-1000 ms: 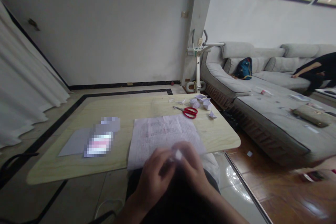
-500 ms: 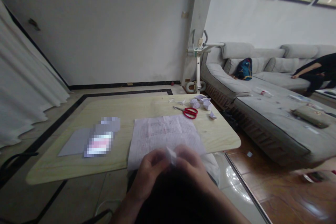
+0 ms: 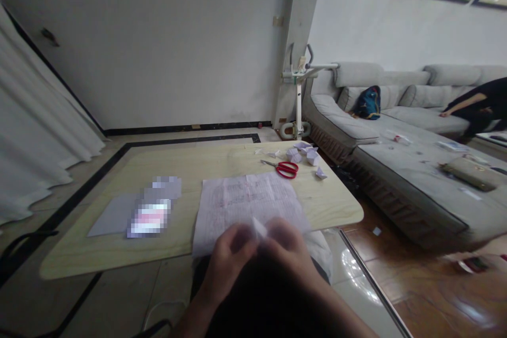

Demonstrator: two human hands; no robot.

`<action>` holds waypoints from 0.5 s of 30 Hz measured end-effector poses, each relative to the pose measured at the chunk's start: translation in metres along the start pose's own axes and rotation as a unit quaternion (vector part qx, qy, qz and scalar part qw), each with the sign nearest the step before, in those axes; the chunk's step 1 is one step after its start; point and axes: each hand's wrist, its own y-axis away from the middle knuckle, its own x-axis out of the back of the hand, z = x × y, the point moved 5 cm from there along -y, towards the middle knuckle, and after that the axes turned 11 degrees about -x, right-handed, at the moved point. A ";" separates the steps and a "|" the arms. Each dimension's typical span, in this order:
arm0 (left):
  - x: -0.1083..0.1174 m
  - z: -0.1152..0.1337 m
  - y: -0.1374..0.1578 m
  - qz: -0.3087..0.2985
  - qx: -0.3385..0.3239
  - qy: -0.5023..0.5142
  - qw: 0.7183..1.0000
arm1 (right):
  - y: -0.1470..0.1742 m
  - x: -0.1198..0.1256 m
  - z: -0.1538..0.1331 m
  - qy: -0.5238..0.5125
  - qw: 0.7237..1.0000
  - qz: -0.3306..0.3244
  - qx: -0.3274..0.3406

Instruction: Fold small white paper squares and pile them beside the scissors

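Note:
Between my two hands is a small piece of folded white paper [image 3: 259, 228], its pointed tip upward. My left hand [image 3: 234, 247] pinches its left side, and my right hand [image 3: 288, 245] grips it from the right; the fingertips are partly blurred. Both hands are over the near edge of a large printed sheet [image 3: 241, 200] that hangs over the table's front edge. Beyond the sheet lie red-handled scissors [image 3: 287, 170], blades pointing left. Several folded paper pieces [image 3: 293, 155] sit at the far right corner, with one small folded piece [image 3: 320, 173] apart from them.
The pale wooden table [image 3: 332, 206] has rounded corners. On its left lie white paper [image 3: 111, 216] and a blurred-out, glowing object [image 3: 150, 217]. Paper scraps [image 3: 273, 153] are near the far edge. A grey sofa [image 3: 415, 185] stands at right, where another person [image 3: 483, 103] sits.
The folded paper has turned slightly between my fingers, its tip now pointing up more sharply. My hands remain in nearly the same place.

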 end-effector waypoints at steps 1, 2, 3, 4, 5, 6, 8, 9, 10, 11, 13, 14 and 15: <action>0.000 0.003 0.001 0.004 -0.013 -0.021 1.000 | 0.000 0.000 0.001 0.007 1.000 0.002 0.001; 0.001 0.005 0.001 0.008 -0.026 -0.042 0.999 | 0.000 0.000 0.001 0.017 1.000 0.007 0.005; 0.001 0.008 0.002 0.009 -0.039 -0.062 0.997 | 0.000 0.000 0.001 0.029 0.999 0.012 0.010; 0.000 0.010 0.002 0.010 -0.051 -0.083 0.995 | -0.001 0.001 0.002 0.041 0.999 0.020 0.016; 0.000 0.012 0.002 0.011 -0.062 -0.103 0.993 | -0.001 0.001 0.002 0.053 0.998 0.026 0.023; 0.000 0.014 0.002 0.012 -0.072 -0.121 0.990 | -0.001 0.001 0.003 0.067 0.997 0.034 0.030; 0.000 0.016 0.002 0.018 -0.087 -0.150 0.985 | -0.001 0.002 0.003 0.092 0.993 0.051 0.049; -0.001 0.016 0.002 0.021 -0.091 -0.159 0.983 | -0.001 0.002 0.003 0.103 0.991 0.060 0.059; -0.001 0.017 0.002 0.025 -0.094 -0.166 0.981 | -0.001 0.003 0.003 0.112 0.989 0.067 0.066; 0.000 0.016 0.002 0.031 -0.095 -0.171 0.980 | -0.001 0.003 0.002 0.120 0.988 0.074 0.071; 0.000 0.016 0.001 0.039 -0.098 -0.182 0.978 | -0.001 0.004 0.003 0.127 0.985 0.085 0.073; 0.000 0.015 0.001 0.042 -0.099 -0.184 0.977 | -0.002 0.004 0.003 0.129 0.985 0.091 0.074; 0.000 0.015 0.001 0.044 -0.099 -0.186 0.977 | -0.002 0.004 0.003 0.130 0.984 0.095 0.075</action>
